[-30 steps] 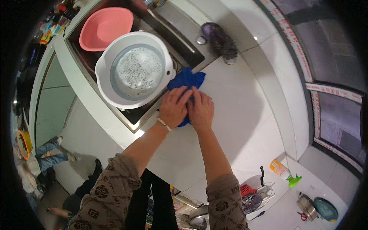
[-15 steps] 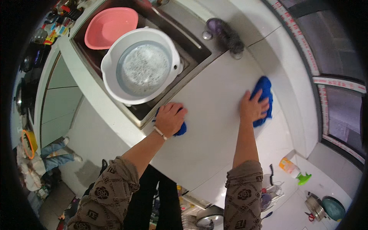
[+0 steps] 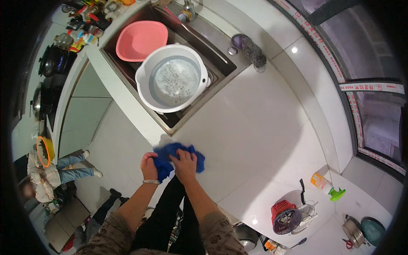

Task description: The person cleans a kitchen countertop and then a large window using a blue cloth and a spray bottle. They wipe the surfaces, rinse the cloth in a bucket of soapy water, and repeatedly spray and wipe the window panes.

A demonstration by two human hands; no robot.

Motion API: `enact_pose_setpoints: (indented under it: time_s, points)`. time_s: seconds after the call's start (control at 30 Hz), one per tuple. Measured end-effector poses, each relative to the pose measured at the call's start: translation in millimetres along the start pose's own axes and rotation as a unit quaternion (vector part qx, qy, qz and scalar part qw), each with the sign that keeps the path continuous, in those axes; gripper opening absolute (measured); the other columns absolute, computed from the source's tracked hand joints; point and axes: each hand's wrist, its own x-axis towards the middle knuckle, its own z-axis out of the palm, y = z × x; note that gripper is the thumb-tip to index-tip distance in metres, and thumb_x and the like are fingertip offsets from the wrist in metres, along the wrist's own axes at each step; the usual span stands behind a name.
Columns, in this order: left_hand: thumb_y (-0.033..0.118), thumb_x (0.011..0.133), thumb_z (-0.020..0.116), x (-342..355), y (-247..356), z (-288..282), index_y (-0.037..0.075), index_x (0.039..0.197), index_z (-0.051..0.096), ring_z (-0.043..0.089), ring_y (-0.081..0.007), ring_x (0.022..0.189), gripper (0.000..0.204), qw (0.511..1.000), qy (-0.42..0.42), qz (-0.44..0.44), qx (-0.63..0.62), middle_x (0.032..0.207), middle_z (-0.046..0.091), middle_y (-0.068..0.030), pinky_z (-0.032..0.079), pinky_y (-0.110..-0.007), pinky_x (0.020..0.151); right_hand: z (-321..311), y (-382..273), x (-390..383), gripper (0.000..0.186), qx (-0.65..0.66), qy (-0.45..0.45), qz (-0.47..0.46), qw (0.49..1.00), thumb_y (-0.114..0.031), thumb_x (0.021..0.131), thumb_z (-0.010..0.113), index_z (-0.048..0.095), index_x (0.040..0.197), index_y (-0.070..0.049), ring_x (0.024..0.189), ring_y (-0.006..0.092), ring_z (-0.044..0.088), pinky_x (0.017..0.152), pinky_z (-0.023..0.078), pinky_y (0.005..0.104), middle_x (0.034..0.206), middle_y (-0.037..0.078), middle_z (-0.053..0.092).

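Left hand: I'm watching it clenching crumpled blue cloth.
Right hand: is pressing on the cloth, fingers extended.
Cloth: is lying at the glossy white counter edge, near the rectangular steel sink.

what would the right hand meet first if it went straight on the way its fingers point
Past the blue cloth it lies on, the right hand would probably meet the sink's metal rim near the corner, with the white basin beyond; from above, the rim's height is unclear.
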Motion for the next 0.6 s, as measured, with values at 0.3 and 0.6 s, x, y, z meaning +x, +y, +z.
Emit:
enact_pose_setpoints:
  time_s: [0.3, 0.6]
  points:
    - [0.030, 0.080, 0.050, 45, 157, 176, 0.008, 0.080, 0.052, 0.058, -0.0271, 0.060, 0.022, 0.900, -0.139, -0.280, -0.304, 0.072, 0.057, -0.0113, 0.050, -0.042, 0.047, -151, 154, -47, 0.027, -0.078, 0.240, 0.281, 0.926, -0.006, 0.078, 0.056, 0.061, 0.104, -0.012, 0.095, 0.0314, 0.048, 0.083, 0.040, 0.0401, 0.105, 0.017, 0.048]
    - [0.042, 0.084, 0.053, 55, 232, 217, 0.004, 0.138, 0.016, 0.037, -0.0210, 0.119, 0.075, 0.941, -0.292, 0.161, 0.055, 0.133, 0.033, -0.0168, 0.035, -0.028, 0.093, -180, 173, -13, 0.092, -0.197, -0.164, 0.362, 0.896, -0.055, 0.073, 0.060, 0.007, 0.141, -0.022, 0.129, 0.0459, 0.011, 0.095, 0.024, 0.0617, 0.141, 0.029, 0.005]
